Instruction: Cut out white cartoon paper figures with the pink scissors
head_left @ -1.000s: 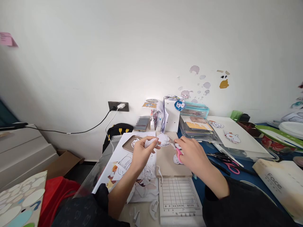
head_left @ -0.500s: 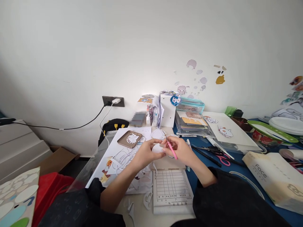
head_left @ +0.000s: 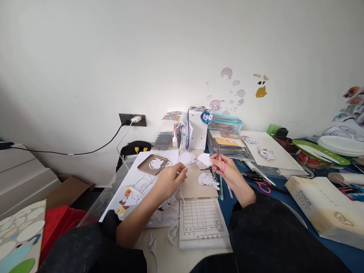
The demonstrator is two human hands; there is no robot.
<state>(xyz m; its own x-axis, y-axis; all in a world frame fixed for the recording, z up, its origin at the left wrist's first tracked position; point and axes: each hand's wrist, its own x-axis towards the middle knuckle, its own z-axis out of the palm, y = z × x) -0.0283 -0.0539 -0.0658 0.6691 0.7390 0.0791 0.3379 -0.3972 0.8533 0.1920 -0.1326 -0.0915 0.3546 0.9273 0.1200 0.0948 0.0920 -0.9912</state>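
My right hand (head_left: pixel 231 173) grips pink-handled scissors (head_left: pixel 223 164), their blades pointing away from me. Between its thumb and finger it also pinches the edge of a rounded white paper cutout (head_left: pixel 203 159). My left hand (head_left: pixel 170 181) is closed above the paper sheets, with a small white scrap (head_left: pixel 179 172) showing at its fingertips. Beneath and between the hands, a line-drawn paper figure (head_left: pixel 208 179) lies on a beige board (head_left: pixel 193 189). Another round outlined cutout (head_left: pixel 187 159) rests at the board's far end.
A brown tray (head_left: pixel 141 167) holding a paper figure sits on white sheets at left, among paper scraps (head_left: pixel 172 233). A gridded pad (head_left: pixel 202 222) lies in front. Black-and-pink scissors (head_left: pixel 264 186) and a tissue box (head_left: pixel 321 208) are at right. A white file box (head_left: pixel 198 129) stands behind.
My hands have moved apart, the left with a small scrap, the right with the scissors and cutout. The figure on the board is uncovered. The view has shifted slightly.
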